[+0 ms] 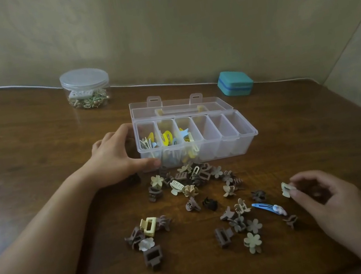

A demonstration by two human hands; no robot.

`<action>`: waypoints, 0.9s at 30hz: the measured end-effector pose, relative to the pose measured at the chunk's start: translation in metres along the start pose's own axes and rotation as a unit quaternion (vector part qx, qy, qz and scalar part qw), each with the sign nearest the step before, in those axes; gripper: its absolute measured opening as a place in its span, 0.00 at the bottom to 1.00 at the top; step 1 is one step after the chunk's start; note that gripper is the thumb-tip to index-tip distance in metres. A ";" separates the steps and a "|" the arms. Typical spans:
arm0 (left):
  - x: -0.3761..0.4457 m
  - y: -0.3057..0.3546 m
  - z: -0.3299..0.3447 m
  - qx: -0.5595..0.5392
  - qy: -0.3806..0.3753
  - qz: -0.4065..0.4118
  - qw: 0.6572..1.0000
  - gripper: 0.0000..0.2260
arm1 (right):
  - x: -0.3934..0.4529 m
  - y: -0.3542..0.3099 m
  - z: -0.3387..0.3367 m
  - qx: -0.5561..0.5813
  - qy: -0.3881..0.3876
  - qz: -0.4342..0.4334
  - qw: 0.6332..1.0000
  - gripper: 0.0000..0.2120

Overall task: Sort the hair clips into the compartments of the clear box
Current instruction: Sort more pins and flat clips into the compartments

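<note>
The clear box (234, 144) stands open mid-table, its lid lying back. Its three left compartments hold yellow, blue and white clips; the three on the right look empty. My left hand (115, 158) grips the box's left end, thumb on the front wall. In front of the box lie several small claw clips (191, 190) in brown, beige and cream, some flower-shaped, plus a blue snap clip (268, 208). Right of the pile, my right hand (326, 203) pinches a cream clip (287, 189) between thumb and fingers, just above the table.
A round clear jar (85, 88) with a lid and small items inside stands at the back left. A teal case (235, 83) sits at the back right by the wall. The brown wooden table (31, 144) meets the wall behind.
</note>
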State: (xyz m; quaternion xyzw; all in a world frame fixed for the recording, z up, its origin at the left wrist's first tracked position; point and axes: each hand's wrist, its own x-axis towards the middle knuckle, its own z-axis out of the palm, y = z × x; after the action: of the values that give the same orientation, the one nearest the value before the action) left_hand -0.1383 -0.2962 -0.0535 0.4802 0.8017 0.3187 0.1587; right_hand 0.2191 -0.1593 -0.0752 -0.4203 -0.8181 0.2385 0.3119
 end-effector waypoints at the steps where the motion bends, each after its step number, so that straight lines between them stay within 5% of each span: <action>1: -0.001 0.002 0.000 -0.001 0.003 -0.002 1.000 0.47 | 0.000 -0.001 0.000 -0.020 -0.010 0.000 1.000 0.16; 6: -0.003 0.004 -0.001 -0.004 0.002 -0.003 1.000 0.43 | -0.010 -0.031 -0.006 -0.111 -0.010 -0.140 0.984 0.06; 11: -0.002 0.001 -0.001 -0.005 -0.003 -0.003 1.000 0.46 | -0.014 -0.046 0.003 -0.255 -0.082 -0.193 0.944 0.19; 15: -0.001 -0.001 -0.001 -0.008 -0.003 0.005 1.000 0.47 | -0.010 -0.049 0.003 -0.231 -0.073 -0.173 0.955 0.19; 19: 0.002 -0.005 0.000 -0.006 -0.002 0.013 1.000 0.42 | 0.013 -0.070 -0.003 -0.091 -0.068 -0.116 0.987 0.14; 27: 0.009 -0.016 0.001 0.003 -0.013 0.022 1.000 0.45 | 0.094 -0.167 0.078 0.038 -0.109 -0.158 0.981 0.05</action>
State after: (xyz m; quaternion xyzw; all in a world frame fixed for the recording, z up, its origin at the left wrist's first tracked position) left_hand -0.1532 -0.2934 -0.0648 0.5025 0.7896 0.3133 0.1609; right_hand 0.0311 -0.1792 0.0088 -0.2451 -0.8937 0.2614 0.2699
